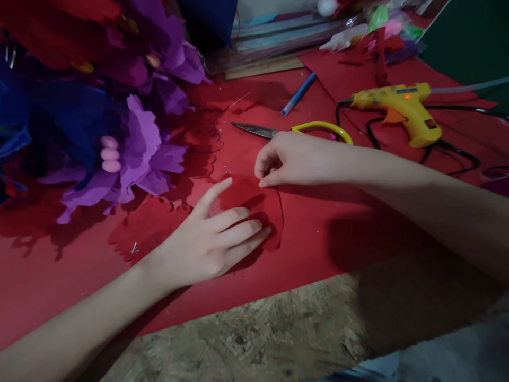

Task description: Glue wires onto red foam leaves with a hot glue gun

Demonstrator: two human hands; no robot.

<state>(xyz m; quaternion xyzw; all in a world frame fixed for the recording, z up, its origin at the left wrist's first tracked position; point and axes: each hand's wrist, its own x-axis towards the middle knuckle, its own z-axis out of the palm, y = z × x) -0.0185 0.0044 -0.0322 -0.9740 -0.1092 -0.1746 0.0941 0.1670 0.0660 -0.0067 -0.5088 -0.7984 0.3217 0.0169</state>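
Observation:
A thin red piece with a rounded edge (254, 193), perhaps fabric or paper, lies on the red table covering. My left hand (214, 239) rests flat over its lower left part, fingers stretched and spread. At the top right edge of the same piece, the thumb and forefinger of my right hand (284, 159) are pinched together. The fingertips meet right at that edge, partly hidden by the hand. Scissors with yellow handles (322, 126) lie just beyond my right hand. Left of my left hand is another red piece with a scalloped edge (149, 223).
Large purple paper flowers (139, 143) crowd the left side. A yellow hot glue gun (413, 114), its orange light lit, lies at right with its black cord. Behind are a blue pen (298, 94) and a white nozzle bottle (344, 38). A rough board edge (278, 329) runs along the front.

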